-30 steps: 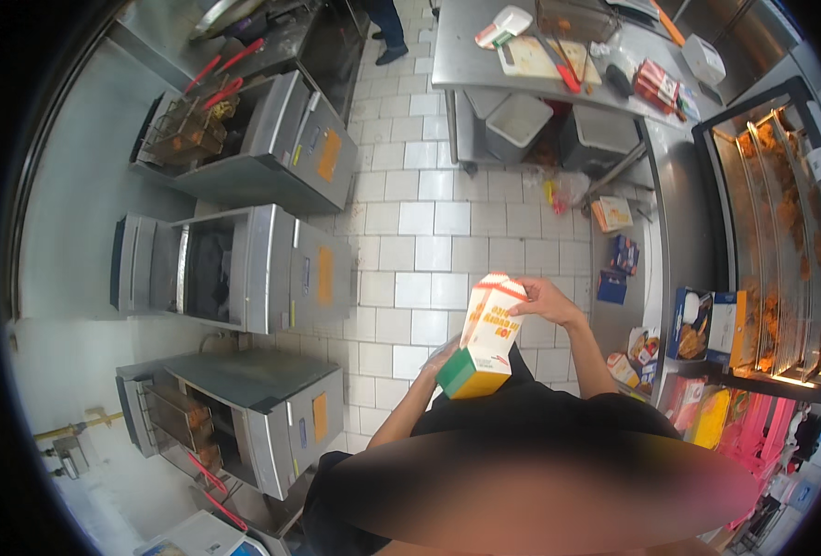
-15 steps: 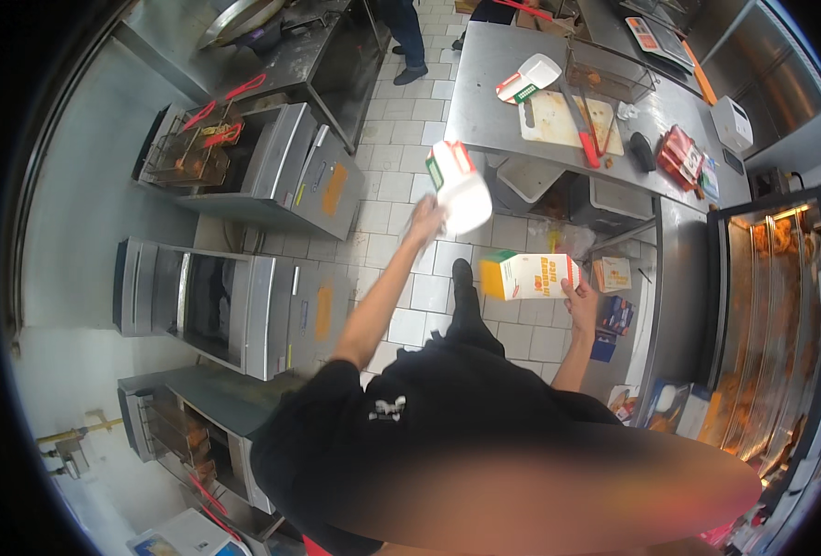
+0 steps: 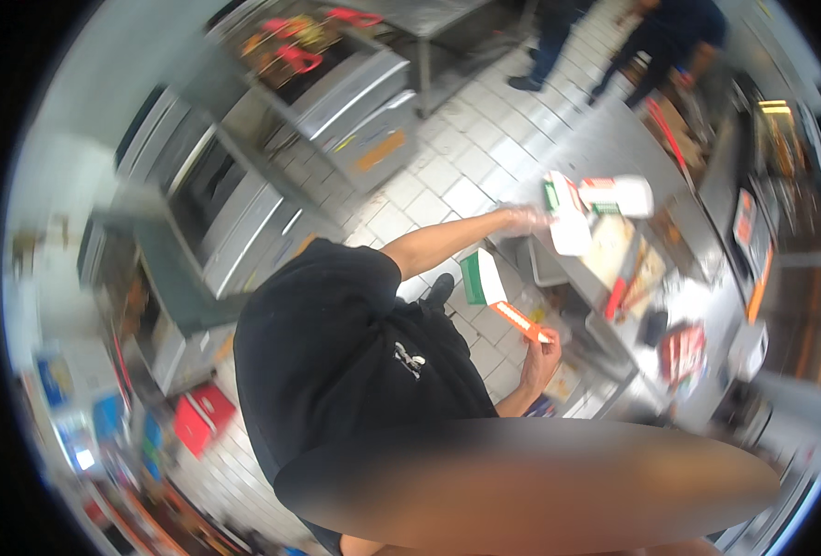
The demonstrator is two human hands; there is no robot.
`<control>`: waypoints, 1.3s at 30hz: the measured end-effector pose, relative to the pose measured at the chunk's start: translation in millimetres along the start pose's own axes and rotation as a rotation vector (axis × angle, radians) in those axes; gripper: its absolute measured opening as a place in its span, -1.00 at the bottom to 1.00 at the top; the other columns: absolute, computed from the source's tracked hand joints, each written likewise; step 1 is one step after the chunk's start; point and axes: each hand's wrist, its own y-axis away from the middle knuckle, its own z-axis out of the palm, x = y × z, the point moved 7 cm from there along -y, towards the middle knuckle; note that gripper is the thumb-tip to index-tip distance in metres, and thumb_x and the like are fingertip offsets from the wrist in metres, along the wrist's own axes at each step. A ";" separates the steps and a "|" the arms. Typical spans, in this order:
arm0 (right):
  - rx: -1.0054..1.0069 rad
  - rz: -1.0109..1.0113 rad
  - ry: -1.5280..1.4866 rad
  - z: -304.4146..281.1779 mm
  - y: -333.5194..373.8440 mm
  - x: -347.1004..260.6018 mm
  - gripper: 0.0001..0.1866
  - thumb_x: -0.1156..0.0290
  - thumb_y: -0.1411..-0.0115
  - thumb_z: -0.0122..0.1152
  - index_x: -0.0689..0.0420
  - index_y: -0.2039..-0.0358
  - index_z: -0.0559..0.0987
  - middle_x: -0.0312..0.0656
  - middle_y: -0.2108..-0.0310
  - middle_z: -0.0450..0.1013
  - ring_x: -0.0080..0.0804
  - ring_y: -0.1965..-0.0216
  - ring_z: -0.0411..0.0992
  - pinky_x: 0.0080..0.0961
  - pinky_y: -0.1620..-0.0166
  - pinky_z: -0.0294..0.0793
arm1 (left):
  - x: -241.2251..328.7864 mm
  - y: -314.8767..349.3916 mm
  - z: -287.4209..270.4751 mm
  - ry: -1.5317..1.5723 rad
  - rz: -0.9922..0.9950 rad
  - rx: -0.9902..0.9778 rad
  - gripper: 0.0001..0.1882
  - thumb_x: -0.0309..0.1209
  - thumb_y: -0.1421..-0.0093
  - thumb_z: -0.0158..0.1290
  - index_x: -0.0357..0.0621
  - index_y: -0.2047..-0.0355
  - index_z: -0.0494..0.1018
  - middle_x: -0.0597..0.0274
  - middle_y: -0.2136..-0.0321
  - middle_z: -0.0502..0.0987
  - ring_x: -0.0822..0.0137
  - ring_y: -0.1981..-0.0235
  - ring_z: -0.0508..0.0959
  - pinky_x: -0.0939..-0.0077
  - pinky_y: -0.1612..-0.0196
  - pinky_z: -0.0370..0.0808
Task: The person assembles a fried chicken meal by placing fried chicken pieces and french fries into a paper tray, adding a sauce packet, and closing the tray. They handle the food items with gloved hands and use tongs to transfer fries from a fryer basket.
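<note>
My left hand (image 3: 527, 220), in a clear plastic glove, is closed on a white takeaway carton (image 3: 572, 230) with red and green print, out over the edge of the steel table (image 3: 596, 139). A similar carton (image 3: 620, 196) lies on the table just beyond it. Lower and nearer my body, my right hand (image 3: 542, 358) pinches the orange edge of another takeaway carton (image 3: 487, 278), whose green and white sides face up. Motion blur hides the finer detail of both hands.
On the table are a cutting board (image 3: 609, 252), red-handled tongs (image 3: 616, 296), a red package (image 3: 683, 352) and a scale (image 3: 750, 232). Fryers (image 3: 350, 93) line the left. Two other people stand at the far end, one with dark trousers (image 3: 554, 42). A red box (image 3: 205, 419) sits on the floor.
My view and body have turned to the right. My left hand has carried its carton to the table's edge, beside the carton lying there. The carton in my right hand has turned, showing other sides.
</note>
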 end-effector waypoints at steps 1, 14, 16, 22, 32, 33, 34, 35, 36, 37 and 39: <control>-0.079 -0.035 0.007 9.4 -21.4 -4.1 -0.55 0.02 -0.22 0.38 0.19 0.27 0.49 -0.22 0.31 0.44 -0.44 0.25 0.39 -0.45 0.13 0.38 | -14.0 19.4 -0.9 -0.062 -0.063 -0.130 -0.06 0.32 -0.24 0.01 -0.22 -0.33 0.24 -0.16 -0.27 0.32 -0.01 -0.28 0.35 0.03 -0.22 0.41; -0.795 0.154 -0.075 293.3 -206.4 -10.4 0.00 0.07 -0.26 0.31 0.14 -0.47 -0.09 -0.01 -0.43 0.02 -0.16 -0.40 0.12 -0.17 -0.36 0.17 | -38.1 312.5 -170.7 -0.096 0.347 0.523 -0.45 -0.26 -0.27 0.03 -0.36 -0.17 0.36 -0.07 0.02 0.57 0.08 0.05 0.56 0.25 -0.06 0.53; -0.778 0.112 0.085 351.3 -209.5 3.9 -0.17 0.22 -0.33 0.26 0.24 -0.42 0.04 -0.01 -0.38 0.12 -0.21 -0.33 0.20 -0.24 -0.32 0.22 | -23.5 350.9 -196.7 -0.111 0.349 0.666 -0.31 0.00 -0.34 0.00 -0.28 -0.28 0.29 -0.09 -0.01 0.53 0.07 0.01 0.52 0.29 -0.20 0.43; -0.559 0.061 0.051 460.5 -262.1 19.0 -0.43 0.30 -0.42 0.14 0.40 -0.27 0.27 0.02 -0.24 0.29 -0.28 -0.19 0.32 -0.34 -0.27 0.28 | 26.9 504.0 -329.6 -0.084 0.531 0.961 -0.38 -0.06 -0.25 0.21 -0.25 -0.15 0.44 0.01 0.03 0.55 0.20 -0.04 0.55 0.32 -0.16 0.49; -0.324 -0.189 -0.106 626.2 -401.6 -87.3 -0.33 -0.04 -0.51 -0.25 0.38 -0.26 0.21 0.05 -0.10 0.40 -0.31 -0.04 0.47 -0.40 -0.01 0.52 | 13.5 585.4 -790.9 -0.494 0.093 1.348 -0.62 -0.24 -0.29 0.15 -0.06 -0.07 0.49 0.31 0.11 0.55 0.31 0.12 0.54 0.31 0.16 0.54; -0.351 -0.157 -0.014 643.8 -406.9 -89.5 -0.35 -0.06 -0.51 -0.23 0.35 -0.21 0.25 0.01 0.00 0.42 -0.34 0.07 0.49 -0.43 0.11 0.52 | -1.5 562.8 -827.1 -0.825 -0.210 1.319 -0.59 -0.25 -0.26 0.18 -0.07 -0.09 0.51 0.28 0.04 0.58 0.24 0.05 0.57 0.21 0.10 0.56; -0.378 -0.125 0.070 662.0 -412.6 -91.9 -0.37 -0.07 -0.50 -0.21 0.33 -0.15 0.29 -0.03 0.09 0.45 -0.37 0.17 0.50 -0.47 0.22 0.52 | -24.6 540.3 -856.8 -1.016 -0.443 1.211 -0.56 -0.26 -0.23 0.21 -0.08 -0.10 0.53 0.25 -0.02 0.61 0.17 -0.02 0.60 0.12 0.05 0.59; -0.386 -0.057 0.138 678.4 -419.7 -92.6 -0.39 -0.09 -0.49 -0.19 0.30 -0.10 0.32 -0.07 0.19 0.48 -0.41 0.27 0.51 -0.51 0.34 0.52 | -50.0 522.6 -882.0 -0.964 -0.537 1.133 -0.56 -0.31 -0.23 0.21 -0.07 -0.12 0.52 0.25 -0.06 0.59 0.17 -0.04 0.60 0.10 0.04 0.59; -0.410 -0.110 0.145 699.2 -424.1 -97.7 -0.44 -0.12 -0.47 -0.15 0.22 0.03 0.36 -0.18 0.39 0.43 -0.50 0.49 0.43 -0.55 0.56 0.38 | -75.3 505.4 -902.0 -0.911 -0.646 1.022 -0.55 -0.35 -0.23 0.20 -0.05 -0.15 0.51 0.25 -0.09 0.58 0.16 -0.06 0.59 0.08 0.04 0.59; -0.423 -0.142 0.222 718.8 -431.0 -101.8 -0.44 -0.12 -0.47 -0.14 0.22 0.04 0.37 -0.17 0.39 0.43 -0.50 0.48 0.43 -0.54 0.55 0.38 | -99.7 491.0 -919.6 -0.851 -0.759 0.906 -0.53 -0.39 -0.23 0.19 -0.03 -0.17 0.50 0.25 -0.13 0.56 0.16 -0.08 0.59 0.07 0.03 0.59; -0.516 -0.171 0.289 758.6 -444.1 -106.4 -0.44 -0.11 -0.47 -0.13 0.23 0.04 0.39 -0.16 0.38 0.44 -0.50 0.48 0.43 -0.54 0.54 0.40 | -134.2 467.7 -938.5 -0.812 -0.757 1.043 -0.53 -0.41 -0.26 0.15 0.03 -0.20 0.49 0.26 -0.16 0.54 0.14 -0.11 0.58 0.06 0.02 0.58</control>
